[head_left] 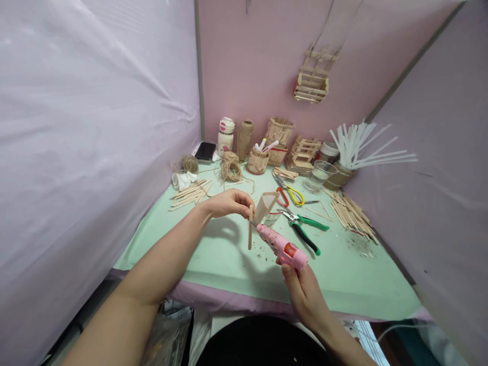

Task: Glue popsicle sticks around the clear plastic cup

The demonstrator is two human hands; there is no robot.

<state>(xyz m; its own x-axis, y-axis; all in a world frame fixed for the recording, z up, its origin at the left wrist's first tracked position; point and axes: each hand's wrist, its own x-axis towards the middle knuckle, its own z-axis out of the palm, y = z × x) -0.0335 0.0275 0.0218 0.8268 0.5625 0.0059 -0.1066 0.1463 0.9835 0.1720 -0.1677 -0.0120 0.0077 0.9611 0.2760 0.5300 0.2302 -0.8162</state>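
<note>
Between the fingertips of my left hand (233, 203) is a wooden craft stick (250, 236), held nearly upright above the table. My right hand (303, 287) is wrapped around the handle of a pink hot glue gun (280, 245). Its nozzle points left, at or very near the stick's face; whether it touches I cannot tell. Just behind the nozzle stands a small holder of pale wood (266, 204), partly see-through at its lower part. Green-handled pruning shears (303, 229) lie open to the right of it.
Scissors with yellow and red handles (290, 193) lie farther back. Loose craft sticks (351, 216) are piled right, more sticks (190, 194) left. Twine (231, 168), a white bottle (226, 136), a phone (206, 151), a clear cup (319, 175) and glue sticks (354, 145) line the back.
</note>
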